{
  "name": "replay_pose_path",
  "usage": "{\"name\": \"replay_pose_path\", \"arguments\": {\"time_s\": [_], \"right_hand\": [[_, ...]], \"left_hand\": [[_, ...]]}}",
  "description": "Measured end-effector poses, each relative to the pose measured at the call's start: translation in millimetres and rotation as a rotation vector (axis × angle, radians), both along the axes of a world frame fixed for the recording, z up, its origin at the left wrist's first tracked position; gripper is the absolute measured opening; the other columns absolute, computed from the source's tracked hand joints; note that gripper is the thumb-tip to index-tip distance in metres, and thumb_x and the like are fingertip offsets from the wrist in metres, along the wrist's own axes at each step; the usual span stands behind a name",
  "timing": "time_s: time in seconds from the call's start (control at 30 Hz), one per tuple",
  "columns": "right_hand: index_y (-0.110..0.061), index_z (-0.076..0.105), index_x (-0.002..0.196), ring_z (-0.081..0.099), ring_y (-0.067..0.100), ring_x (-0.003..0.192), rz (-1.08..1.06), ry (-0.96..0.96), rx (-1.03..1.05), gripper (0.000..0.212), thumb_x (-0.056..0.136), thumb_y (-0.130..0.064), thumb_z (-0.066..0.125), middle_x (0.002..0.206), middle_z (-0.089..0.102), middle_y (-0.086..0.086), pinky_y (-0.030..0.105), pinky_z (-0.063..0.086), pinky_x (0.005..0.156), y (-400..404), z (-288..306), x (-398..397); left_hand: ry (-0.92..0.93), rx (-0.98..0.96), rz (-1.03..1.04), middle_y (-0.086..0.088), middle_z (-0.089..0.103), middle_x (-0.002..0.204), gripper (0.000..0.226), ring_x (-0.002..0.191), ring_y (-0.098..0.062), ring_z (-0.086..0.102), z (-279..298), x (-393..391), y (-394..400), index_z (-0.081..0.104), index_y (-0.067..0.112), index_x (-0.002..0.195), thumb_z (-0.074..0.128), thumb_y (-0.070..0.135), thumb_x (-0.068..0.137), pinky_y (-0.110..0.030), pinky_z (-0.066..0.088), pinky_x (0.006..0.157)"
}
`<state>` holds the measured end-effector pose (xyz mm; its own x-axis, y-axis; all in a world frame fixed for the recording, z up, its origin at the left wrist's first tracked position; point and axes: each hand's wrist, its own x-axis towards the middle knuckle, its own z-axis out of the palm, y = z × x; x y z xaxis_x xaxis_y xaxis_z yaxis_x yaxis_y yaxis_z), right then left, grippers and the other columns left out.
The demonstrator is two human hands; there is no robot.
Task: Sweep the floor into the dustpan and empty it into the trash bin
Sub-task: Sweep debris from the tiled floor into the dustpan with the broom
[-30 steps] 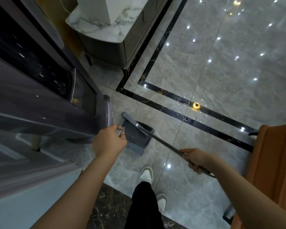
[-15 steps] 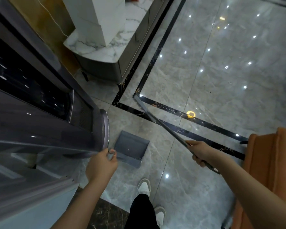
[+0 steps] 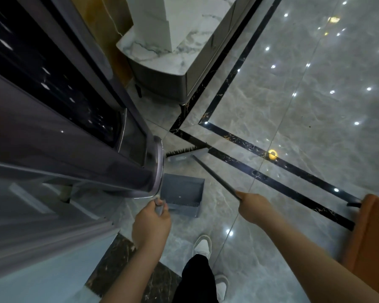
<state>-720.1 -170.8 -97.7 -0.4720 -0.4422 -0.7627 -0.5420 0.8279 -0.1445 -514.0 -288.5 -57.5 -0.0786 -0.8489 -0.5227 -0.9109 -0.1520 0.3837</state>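
On the glossy grey marble floor (image 3: 315, 106) lies a grey plastic dustpan (image 3: 182, 193), with no legible writing. The left hand (image 3: 151, 224) grips its handle; the right hand (image 3: 253, 207) grips the dark-bristled broom (image 3: 214, 174).

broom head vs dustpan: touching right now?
Apart. The head view shows the broom head on the floor ahead of the dustpan, with a strip of bare tile between the bristles and the pan's front edge.

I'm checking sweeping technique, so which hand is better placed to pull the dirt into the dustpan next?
Right. The right hand grips the broom handle, with the bristles on the floor beyond the dustpan. The left hand only holds the dustpan's handle.
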Motion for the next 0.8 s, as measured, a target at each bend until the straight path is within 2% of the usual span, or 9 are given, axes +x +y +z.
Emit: {"name": "replay_pose_path", "arguments": {"time_s": [0.17,0.27,0.43,0.57,0.63,0.67,0.7,0.77,0.8], "right_hand": [[-0.028,0.039,0.144,0.063,0.022,0.096,0.110,-0.030,0.016,0.054,0.091,-0.015,0.040,0.107,0.063,0.006,0.028,0.052,0.078,-16.3,-14.9,20.6],[-0.027,0.037,0.145,0.061,0.020,0.093,0.216,0.041,0.042,0.056,0.090,-0.015,0.042,0.111,0.063,0.006,0.027,0.049,0.074,-18.1,-11.1,19.8],[-0.030,0.039,0.143,0.061,0.019,0.095,0.341,0.145,0.093,0.054,0.090,-0.019,0.044,0.109,0.063,0.003,0.025,0.048,0.074,-16.3,9.3,-7.6],[-0.032,0.045,0.139,0.060,0.017,0.098,0.394,0.127,0.152,0.052,0.088,-0.021,0.046,0.114,0.063,-0.001,0.023,0.047,0.071,-10.5,21.2,-28.0],[-0.035,0.046,0.138,0.060,0.018,0.102,0.402,0.094,0.184,0.054,0.086,-0.019,0.044,0.120,0.061,-0.002,0.025,0.050,0.076,-8.5,27.9,-38.6],[-0.035,0.046,0.138,0.061,0.017,0.099,0.390,0.059,0.200,0.054,0.087,-0.017,0.042,0.120,0.060,-0.001,0.025,0.051,0.076,-8.3,32.9,-43.7],[-0.033,0.047,0.138,0.062,0.016,0.086,0.353,0.009,0.205,0.054,0.089,-0.013,0.039,0.112,0.061,0.000,0.023,0.052,0.068,-7.3,38.8,-49.2],[-0.030,0.048,0.137,0.048,0.012,0.053,0.222,-0.079,0.202,0.051,0.094,-0.007,0.032,0.083,0.056,0.000,0.018,0.039,0.043,-2.5,49.1,-58.3],[-0.030,0.047,0.137,0.041,0.011,0.046,0.169,-0.089,0.199,0.051,0.096,-0.007,0.030,0.074,0.051,0.001,0.018,0.033,0.038,1.4,51.2,-61.4]], "left_hand": [[0.014,-0.018,0.067,0.000,0.058,0.078,0.017,0.074,-0.024,0.055,-6.0,-4.4,4.0,0.053,0.025,0.080,0.051,0.034,0.093,-0.029,0.039,0.060],[0.014,-0.035,0.066,0.002,0.055,0.075,0.018,0.071,-0.022,0.052,-6.1,-6.5,-1.3,0.051,0.025,0.078,0.052,0.034,0.093,-0.027,0.036,0.058],[0.013,-0.054,0.056,0.002,0.056,0.080,0.011,0.072,-0.020,0.049,-1.7,-10.8,-1.6,0.060,0.023,0.089,0.053,0.031,0.093,-0.027,0.036,0.061],[0.007,-0.058,0.052,-0.002,0.063,0.086,0.014,0.073,-0.020,0.048,-0.7,-13.7,-3.2,0.064,0.020,0.097,0.054,0.030,0.093,-0.027,0.032,0.058],[-0.005,-0.055,0.043,-0.006,0.067,0.093,0.015,0.074,-0.022,0.050,-2.1,-13.8,-4.1,0.064,0.020,0.097,0.054,0.030,0.092,-0.027,0.034,0.060],[-0.002,-0.054,0.041,-0.006,0.067,0.094,0.015,0.075,-0.023,0.052,-2.8,-13.2,-4.5,0.064,0.020,0.098,0.055,0.029,0.092,-0.027,0.034,0.061],[0.009,-0.051,0.040,-0.006,0.067,0.096,0.015,0.078,-0.025,0.055,-3.6,-12.6,-4.5,0.065,0.021,0.099,0.055,0.029,0.091,-0.027,0.035,0.062],[0.033,-0.049,0.039,-0.007,0.068,0.096,0.015,0.085,-0.029,0.059,-4.8,-11.3,-4.2,0.065,0.021,0.099,0.055,0.028,0.091,-0.028,0.037,0.064],[0.044,-0.050,0.035,-0.007,0.068,0.095,0.015,0.085,-0.029,0.060,-5.5,-11.0,-2.7,0.065,0.020,0.098,0.055,0.028,0.091,-0.028,0.037,0.064]]}}
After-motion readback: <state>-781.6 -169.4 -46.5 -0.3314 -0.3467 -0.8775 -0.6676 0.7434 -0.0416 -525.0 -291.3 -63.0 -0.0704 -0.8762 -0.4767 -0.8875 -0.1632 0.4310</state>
